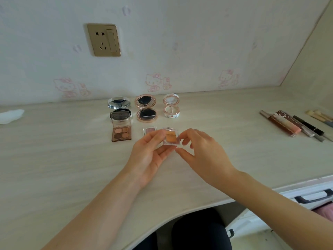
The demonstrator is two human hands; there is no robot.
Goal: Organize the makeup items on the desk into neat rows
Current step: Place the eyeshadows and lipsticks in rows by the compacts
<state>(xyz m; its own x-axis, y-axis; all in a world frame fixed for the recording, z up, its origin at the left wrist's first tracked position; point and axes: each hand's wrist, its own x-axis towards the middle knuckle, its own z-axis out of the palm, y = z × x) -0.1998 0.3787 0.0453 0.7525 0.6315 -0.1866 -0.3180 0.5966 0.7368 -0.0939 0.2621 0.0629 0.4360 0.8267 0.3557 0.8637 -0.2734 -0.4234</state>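
A small clear case with orange eyeshadow (171,137) is held just above the desk (54,159) at centre. My left hand (149,156) grips its left side between thumb and fingers. My right hand (201,152) pinches its right lower corner. A pink single eyeshadow (148,130) lies just behind my left fingers. A brown four-colour palette (121,135) lies open to the left. Behind stand three open compacts in a row: silver (119,110), rose gold (146,108) and white (171,107).
Several tubes and pencils (295,126) lie in a loose group at the desk's right end. A white tissue (10,115) sits at the far left. A wall socket (103,40) is above. A drawer handle (313,197) shows below the desk's right edge.
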